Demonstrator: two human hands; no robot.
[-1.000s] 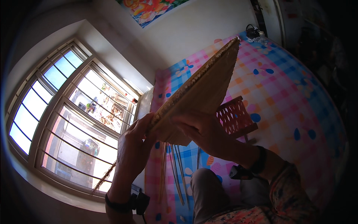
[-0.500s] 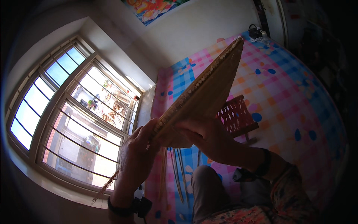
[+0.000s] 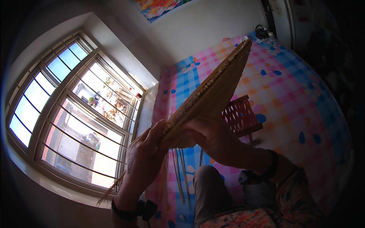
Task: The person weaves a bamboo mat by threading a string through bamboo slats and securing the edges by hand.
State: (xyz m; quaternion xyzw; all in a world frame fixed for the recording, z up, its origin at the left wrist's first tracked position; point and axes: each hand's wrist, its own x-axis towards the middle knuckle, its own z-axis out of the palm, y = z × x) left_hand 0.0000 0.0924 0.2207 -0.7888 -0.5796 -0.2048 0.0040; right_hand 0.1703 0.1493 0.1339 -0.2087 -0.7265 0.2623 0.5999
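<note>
A flat tan panel of stalks (image 3: pixel 213 95) is tilted up on edge in front of me. Round cut stalk ends line its upper left rim. My left hand (image 3: pixel 146 154) is closed round the panel's near end, fingers over the rim. Against the panel's flat face, close to that same end, my right hand (image 3: pixel 215 142) is closed; its fingertips are partly hidden. A reddish-brown dry wisp (image 3: pixel 112 189) sticks out past my left wrist. Below the panel, several thin stalks (image 3: pixel 179 178) show over the checked cover.
A dark red lattice-sided stand (image 3: pixel 243 117) is just right of the panel. The pink and blue checked cover (image 3: pixel 281 91) spreads underneath. A barred window (image 3: pixel 83 125) and its sill are at left. A black bag-like object (image 3: pixel 261 33) and a small bottle lie at the far end.
The panel has shifted slightly to the right, and my left hand with it. Both hands keep their hold near its lower end.
</note>
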